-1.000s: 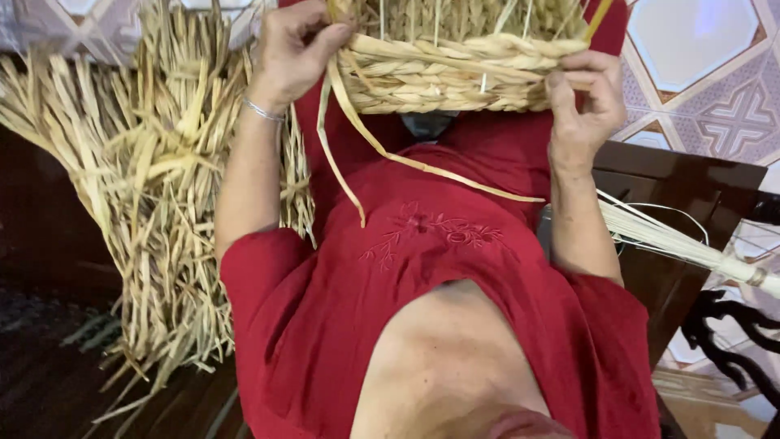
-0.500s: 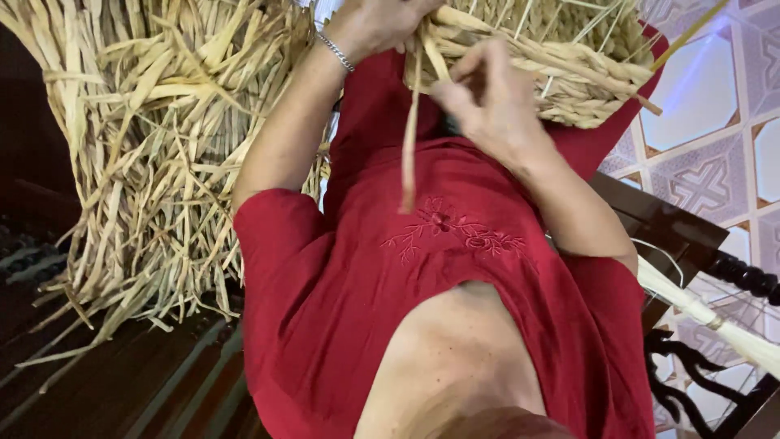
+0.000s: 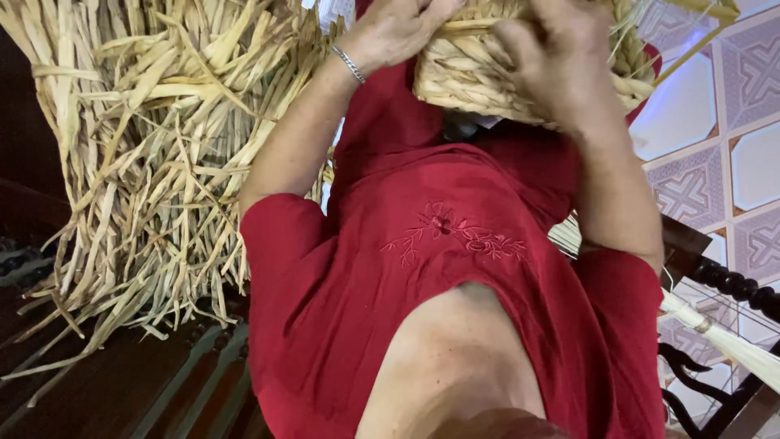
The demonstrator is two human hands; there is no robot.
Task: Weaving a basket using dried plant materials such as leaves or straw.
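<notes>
1. The woven straw basket (image 3: 459, 81) lay at the top of the view, held over the person's lap and against the red shirt (image 3: 422, 268), with its braided wall facing the camera
2. The left hand (image 3: 398, 28), with a thin metal bracelet (image 3: 349, 63) at the wrist, gripped the basket's near corner, its fingers curled over the wall
3. The right hand (image 3: 561, 69) covered the middle of the wall with its back to the camera and its fingers bent and pressed against the weave; it could not be told whether they pinched a loose strand
4. Judged from its looks, the basket was light and fairly stiff yet springy, with a rough and not slippery surface; the dry strands would probably crack if bent sharply, so the thick braided bands of the wall seemed the safest place to take hold, one hand on each side
5. A big bundle of loose straw (image 3: 146, 146) stood just beside the left arm
6. Dark wooden furniture (image 3: 122, 382) lay below the bundle, a patterned tiled floor (image 3: 756, 162) showed on the right, and a pale bound sheaf (image 3: 731, 341) lay near the right elbow
</notes>
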